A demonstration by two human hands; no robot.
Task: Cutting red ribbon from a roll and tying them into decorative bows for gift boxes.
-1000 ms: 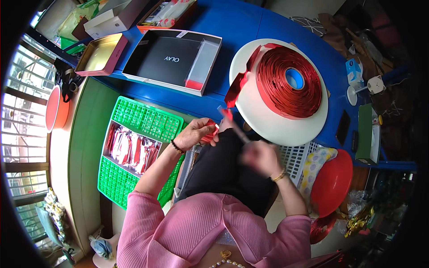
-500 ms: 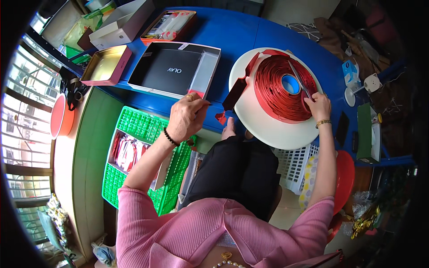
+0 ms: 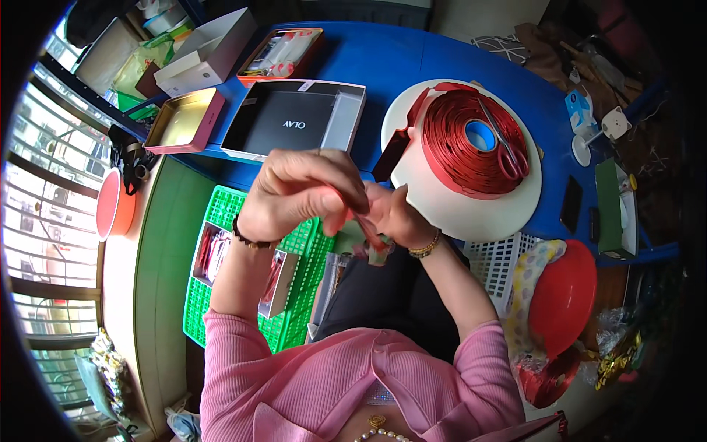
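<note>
In front of my lap both hands are close together. My left hand [image 3: 291, 195] is closed in a pinch on a small red strip piece [image 3: 377, 247], blurred and partly see-through, which hangs below the fingers. Touching or almost touching it is my right hand [image 3: 405, 221], its thumb raised and its other fingers partly hidden and smeared. To the right, a large roll of red strip [image 3: 456, 158] with a blue core [image 3: 480, 136] lies on a white round board [image 3: 434, 210]. Scissors with dark red handles [image 3: 512, 162] rest on the roll. Its dark red loose end [image 3: 390, 153] hangs at the left side.
A shallow black-bottomed box [image 3: 265, 121], a pink-sided tray [image 3: 184, 121] and an orange tray [image 3: 254, 70] stand on the blue table [image 3: 383, 51]. Lower left is a green crate [image 3: 199, 295] holding red packets. A white basket [image 3: 493, 269] and red basin [image 3: 567, 302] are at lower right.
My right hand has let go of the scissors, leaving them on the roll, and has come left to my left hand. The left hand has moved slightly and appears larger, nearer the camera.
</note>
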